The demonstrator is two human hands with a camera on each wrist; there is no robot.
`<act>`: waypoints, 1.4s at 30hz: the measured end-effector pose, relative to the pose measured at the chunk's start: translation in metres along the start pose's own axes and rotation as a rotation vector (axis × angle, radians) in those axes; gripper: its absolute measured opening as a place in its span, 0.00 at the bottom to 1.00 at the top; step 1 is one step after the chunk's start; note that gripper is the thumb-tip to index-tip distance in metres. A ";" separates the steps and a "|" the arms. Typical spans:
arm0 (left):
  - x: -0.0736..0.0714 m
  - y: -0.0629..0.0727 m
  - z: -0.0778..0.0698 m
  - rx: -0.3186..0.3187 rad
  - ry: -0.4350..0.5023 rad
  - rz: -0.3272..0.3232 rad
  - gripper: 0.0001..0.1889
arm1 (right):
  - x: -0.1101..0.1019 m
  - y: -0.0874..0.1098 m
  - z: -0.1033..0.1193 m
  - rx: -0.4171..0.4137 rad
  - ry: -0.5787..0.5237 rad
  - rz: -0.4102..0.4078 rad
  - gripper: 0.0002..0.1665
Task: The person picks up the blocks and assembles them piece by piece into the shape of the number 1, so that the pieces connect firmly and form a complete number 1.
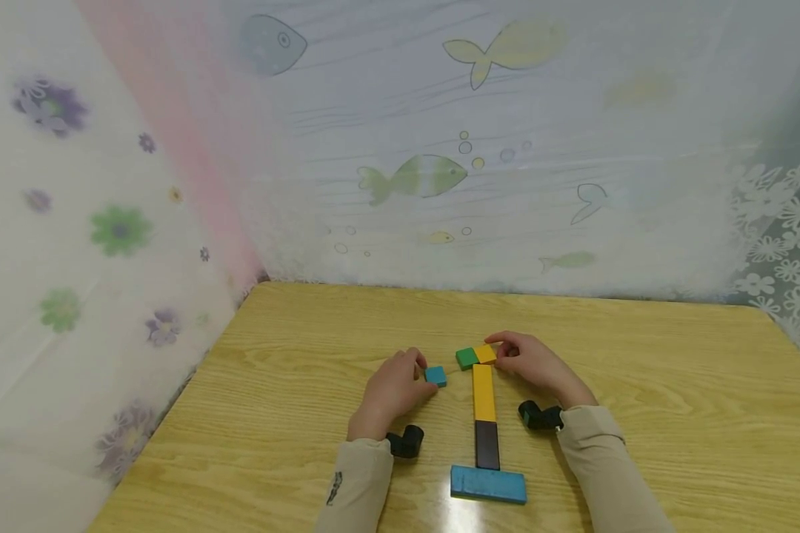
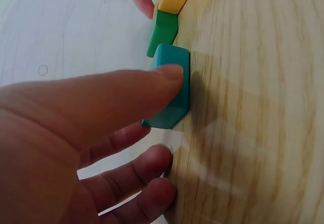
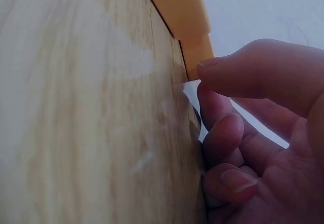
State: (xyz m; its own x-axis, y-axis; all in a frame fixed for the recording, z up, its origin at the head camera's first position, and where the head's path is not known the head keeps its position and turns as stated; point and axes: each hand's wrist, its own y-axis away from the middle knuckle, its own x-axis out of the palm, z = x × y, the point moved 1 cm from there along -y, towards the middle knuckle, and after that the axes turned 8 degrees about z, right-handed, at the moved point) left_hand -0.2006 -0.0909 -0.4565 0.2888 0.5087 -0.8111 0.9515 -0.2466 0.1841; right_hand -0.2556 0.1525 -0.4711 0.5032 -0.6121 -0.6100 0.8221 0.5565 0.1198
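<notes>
My left hand [image 1: 392, 389] pinches a small blue square block [image 1: 435, 376] between thumb and forefinger; the left wrist view shows the thumb on the face of this blue block [image 2: 173, 84]. My right hand [image 1: 536, 364] has thumb and forefinger at the right end of a small yellow block [image 1: 484, 354], pinching it. Against that yellow block lies a green block [image 1: 466, 358], with a gap between it and the blue square. Below them a long yellow block [image 1: 484, 392], a dark brown block [image 1: 487, 444] and a crosswise long blue block [image 1: 488, 485] form a column.
The blocks lie flat on a wood-grain table [image 1: 293, 414]. Black devices hang by the left wrist [image 1: 410, 442] and right wrist [image 1: 536, 415], close to the column's sides. A fish-patterned curtain [image 1: 387, 244] borders the back, and a flowered one [image 1: 120, 311] the left.
</notes>
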 end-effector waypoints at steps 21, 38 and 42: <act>-0.001 -0.001 0.002 -0.023 0.047 0.036 0.17 | -0.001 0.001 0.000 0.003 -0.011 0.014 0.21; 0.003 -0.003 -0.005 0.075 -0.141 0.084 0.26 | -0.001 -0.001 0.000 0.015 -0.003 0.001 0.20; 0.005 -0.003 -0.008 0.086 -0.167 0.087 0.25 | -0.001 -0.001 0.001 0.013 -0.002 0.005 0.20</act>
State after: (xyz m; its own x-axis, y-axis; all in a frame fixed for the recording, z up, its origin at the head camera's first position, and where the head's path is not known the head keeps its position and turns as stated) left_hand -0.2014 -0.0813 -0.4567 0.3409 0.3403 -0.8763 0.9092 -0.3564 0.2153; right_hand -0.2564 0.1526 -0.4699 0.5077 -0.6108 -0.6076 0.8231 0.5522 0.1326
